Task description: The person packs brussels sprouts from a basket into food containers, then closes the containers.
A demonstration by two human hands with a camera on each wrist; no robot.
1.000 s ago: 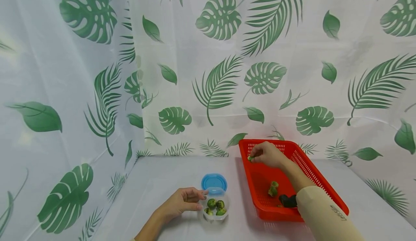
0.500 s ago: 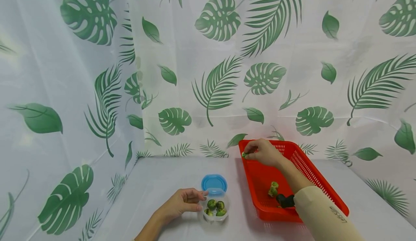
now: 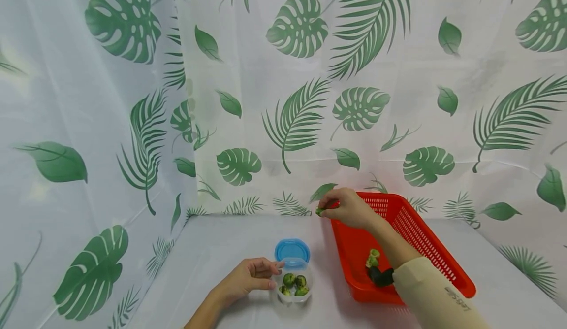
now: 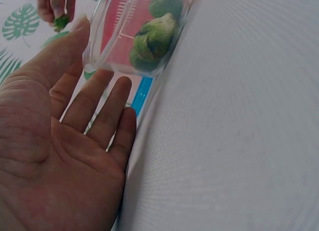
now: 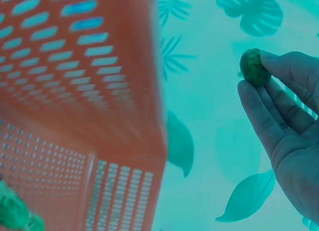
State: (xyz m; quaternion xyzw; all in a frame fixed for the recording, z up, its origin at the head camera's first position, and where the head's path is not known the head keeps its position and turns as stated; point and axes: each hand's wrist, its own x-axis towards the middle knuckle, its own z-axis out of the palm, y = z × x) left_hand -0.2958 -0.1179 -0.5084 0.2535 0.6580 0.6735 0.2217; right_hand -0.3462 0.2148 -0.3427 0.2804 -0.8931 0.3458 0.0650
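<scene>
My right hand pinches a Brussels sprout between thumb and fingertips, above the far left rim of a red plastic basket. At the left, my left hand rests beside a small clear plastic container, its thumb and fingertips at the near-left side. The left wrist view shows those fingers loosely extended, with the thumb close to the container's rim. Several Brussels sprouts lie inside the container. More sprouts are in the basket, partly hidden by the right wrist's gear.
A blue lid lies on the white table just behind the container. The basket's perforated wall rises beside the right hand. A leaf-printed white curtain stands behind the table and along the left side.
My right hand has moved left with the Brussels sprout, from over the basket's inside to beyond its left rim. The left hand and the container have stayed put.
</scene>
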